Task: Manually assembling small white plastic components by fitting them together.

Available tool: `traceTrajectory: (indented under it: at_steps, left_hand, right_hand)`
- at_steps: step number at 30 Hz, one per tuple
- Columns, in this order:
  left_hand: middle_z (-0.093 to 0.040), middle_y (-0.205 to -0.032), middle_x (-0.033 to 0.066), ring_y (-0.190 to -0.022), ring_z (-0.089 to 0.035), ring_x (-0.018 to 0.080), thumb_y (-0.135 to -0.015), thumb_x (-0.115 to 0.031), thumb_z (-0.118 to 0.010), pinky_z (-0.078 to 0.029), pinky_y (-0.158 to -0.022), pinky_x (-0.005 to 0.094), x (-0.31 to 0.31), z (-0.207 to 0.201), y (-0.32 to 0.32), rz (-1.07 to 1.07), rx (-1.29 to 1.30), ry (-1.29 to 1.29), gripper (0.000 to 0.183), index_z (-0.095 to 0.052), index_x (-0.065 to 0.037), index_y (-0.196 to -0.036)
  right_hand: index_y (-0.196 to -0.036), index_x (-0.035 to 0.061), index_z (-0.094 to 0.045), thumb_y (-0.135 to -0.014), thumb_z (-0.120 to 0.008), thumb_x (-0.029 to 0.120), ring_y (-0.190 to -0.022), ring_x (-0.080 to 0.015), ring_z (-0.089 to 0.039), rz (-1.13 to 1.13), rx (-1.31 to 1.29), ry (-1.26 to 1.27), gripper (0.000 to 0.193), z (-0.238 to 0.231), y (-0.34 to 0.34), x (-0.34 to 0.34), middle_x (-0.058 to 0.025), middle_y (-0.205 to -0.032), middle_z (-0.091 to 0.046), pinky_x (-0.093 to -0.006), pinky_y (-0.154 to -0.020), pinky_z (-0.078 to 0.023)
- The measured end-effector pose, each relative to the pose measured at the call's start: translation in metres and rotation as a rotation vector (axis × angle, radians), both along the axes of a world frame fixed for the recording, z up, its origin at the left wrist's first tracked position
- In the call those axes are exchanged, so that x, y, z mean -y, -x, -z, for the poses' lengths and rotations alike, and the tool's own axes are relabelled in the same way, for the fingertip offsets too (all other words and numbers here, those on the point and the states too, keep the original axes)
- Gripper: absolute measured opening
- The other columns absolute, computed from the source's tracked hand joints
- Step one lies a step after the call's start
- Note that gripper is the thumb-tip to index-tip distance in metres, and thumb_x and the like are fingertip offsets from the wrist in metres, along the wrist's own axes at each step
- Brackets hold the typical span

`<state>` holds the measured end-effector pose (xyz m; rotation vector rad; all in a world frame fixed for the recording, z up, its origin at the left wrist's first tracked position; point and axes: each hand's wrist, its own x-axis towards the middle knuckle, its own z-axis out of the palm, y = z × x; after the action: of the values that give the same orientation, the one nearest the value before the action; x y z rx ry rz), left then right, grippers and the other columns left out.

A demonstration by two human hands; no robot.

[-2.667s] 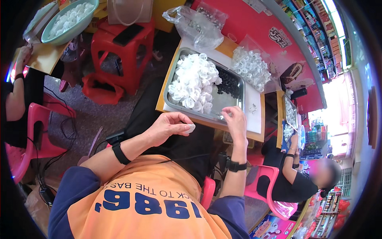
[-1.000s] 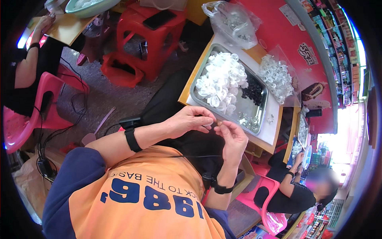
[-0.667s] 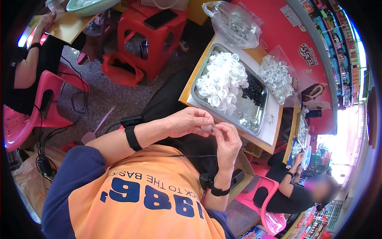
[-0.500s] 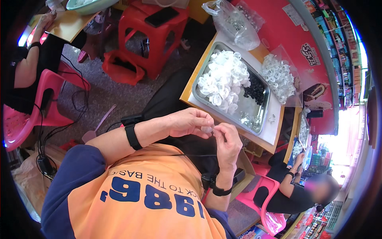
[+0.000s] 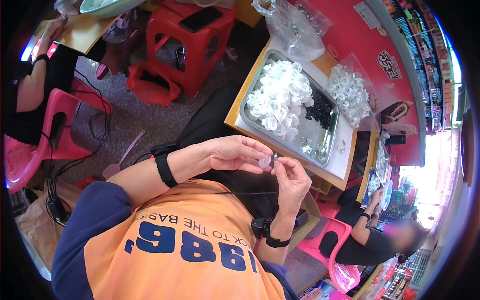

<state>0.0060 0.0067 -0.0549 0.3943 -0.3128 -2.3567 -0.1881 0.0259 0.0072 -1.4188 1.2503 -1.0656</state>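
My left hand (image 5: pixel 239 154) pinches a small, round, translucent plastic piece (image 5: pixel 264 161) between thumb and fingers. Close beside it, the fingertips of my right hand (image 5: pixel 292 179) are closed on a small dark metallic piece (image 5: pixel 275 157), whose exact kind is too small to make out. Both hands meet above my lap, just short of the table edge. Beyond them sits a metal tray (image 5: pixel 312 133). It carries a heap of white translucent plastic pieces (image 5: pixel 278 95), a pile of small black parts (image 5: pixel 320 111) and a scatter of small clear or silvery parts (image 5: pixel 315 150).
The tray rests on a table (image 5: pixel 342 169). Behind it are a clear plastic bag (image 5: pixel 300 37) and a pile of clear plastic rings (image 5: pixel 348 95). A red stool (image 5: pixel 192 50) holds a phone (image 5: pixel 201 19). One person sits at far left, another person (image 5: pixel 370 242) at right.
My right hand has moved slightly right, away from the left fingers. A gap has opened between them, and the round piece and the dark metallic piece now show more plainly.
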Motion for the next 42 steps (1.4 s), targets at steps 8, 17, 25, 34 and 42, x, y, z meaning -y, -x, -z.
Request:
traceTrajectory:
  at_steps: [8, 17, 25, 34, 42]
  left_hand:
    - [-0.065, -0.114, 0.0132, -0.106, -0.066, 0.0239, -0.094, -0.010, -0.063, -0.057, -0.093, 0.0371, 0.002, 0.004, 0.001, 0.000, -0.007, -0.019, 0.031, -0.059, 0.001, -0.122]
    - [-0.066, -0.114, 0.0111, -0.108, -0.064, 0.0176, -0.092, -0.009, -0.065, -0.050, -0.101, 0.0310, 0.003, 0.008, 0.004, -0.063, 0.063, 0.047, 0.029, -0.061, 0.003, -0.119]
    - [-0.066, -0.115, 0.0118, -0.108, -0.064, 0.0177, -0.094, -0.009, -0.063, -0.051, -0.100, 0.0307, 0.002, 0.008, 0.005, -0.065, 0.124, 0.061, 0.029, -0.061, 0.004, -0.120]
    - [-0.066, -0.114, 0.0120, -0.107, -0.065, 0.0180, -0.094, -0.012, -0.064, -0.052, -0.100, 0.0307, 0.004, 0.017, 0.005, -0.067, 0.090, 0.003, 0.029, -0.063, 0.004, -0.118]
    - [-0.065, -0.116, 0.0124, -0.108, -0.065, 0.0187, -0.094, -0.017, -0.064, -0.054, -0.097, 0.0318, 0.004, 0.012, 0.001, -0.035, 0.000, 0.025, 0.035, -0.059, 0.005, -0.121]
  right_hand:
    - [-0.093, -0.0010, -0.067, -0.081, -0.071, -0.007, -0.065, -0.0078, -0.057, -0.047, -0.333, 0.280, 0.014, -0.007, -0.007, -0.006, -0.0048, -0.089, -0.064, -0.0211, -0.060, -0.047]
    - [-0.091, 0.0005, -0.067, -0.080, -0.072, -0.005, -0.055, -0.0076, -0.047, -0.070, -0.528, 0.383, 0.013, -0.008, -0.014, -0.008, -0.0050, -0.088, -0.062, -0.0233, -0.052, -0.041]
    - [-0.090, 0.0008, -0.066, -0.079, -0.073, -0.003, -0.070, -0.0213, -0.062, -0.122, -0.645, 0.560, 0.013, -0.002, -0.011, -0.005, -0.0092, -0.086, -0.063, -0.0320, -0.062, -0.050]
    - [-0.094, 0.0015, -0.068, -0.077, -0.073, -0.002, -0.078, -0.0258, -0.063, -0.247, -0.738, 0.664, 0.018, -0.001, -0.004, -0.007, -0.0094, -0.087, -0.063, -0.0346, -0.068, -0.052]
    - [-0.100, 0.0047, -0.069, -0.078, -0.076, 0.004, -0.076, -0.0235, -0.060, -0.100, -0.670, 0.597, 0.023, -0.001, -0.009, -0.010, -0.0077, -0.091, -0.060, -0.0343, -0.067, -0.049]
